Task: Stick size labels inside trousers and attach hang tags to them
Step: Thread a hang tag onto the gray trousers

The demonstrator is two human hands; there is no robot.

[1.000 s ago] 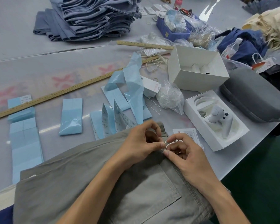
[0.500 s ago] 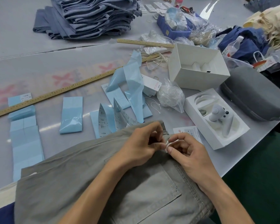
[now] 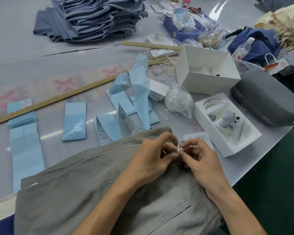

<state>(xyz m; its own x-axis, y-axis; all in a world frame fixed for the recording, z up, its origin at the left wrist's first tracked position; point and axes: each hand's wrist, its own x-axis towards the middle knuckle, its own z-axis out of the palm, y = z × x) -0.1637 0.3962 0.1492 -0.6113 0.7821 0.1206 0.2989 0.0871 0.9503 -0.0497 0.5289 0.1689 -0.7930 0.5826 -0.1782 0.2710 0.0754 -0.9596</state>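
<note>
**Both hands on the tag string at the waistband**

Grey trousers [image 3: 95,192] lie at the bench's [image 3: 24,68] near edge. Left hand [image 3: 151,160] and right hand [image 3: 200,160] each pinch the white tag string [image 3: 179,147] in a fingertip grip. The hang tag [image 3: 199,137] lies just beside, near the white box [image 3: 227,131]; bare bench lies far left.

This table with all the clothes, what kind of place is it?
Probably a clothing factory's finishing and packing table. A stack of folded blue trousers, long wooden rulers and strips of blue label sheets lie about the grey trousers being tagged.

Grey table [image 3: 41,65]: grey trousers [image 3: 75,192], blue label sheets [image 3: 74,121], ruler [image 3: 58,99], white boxes [image 3: 207,73].
</note>
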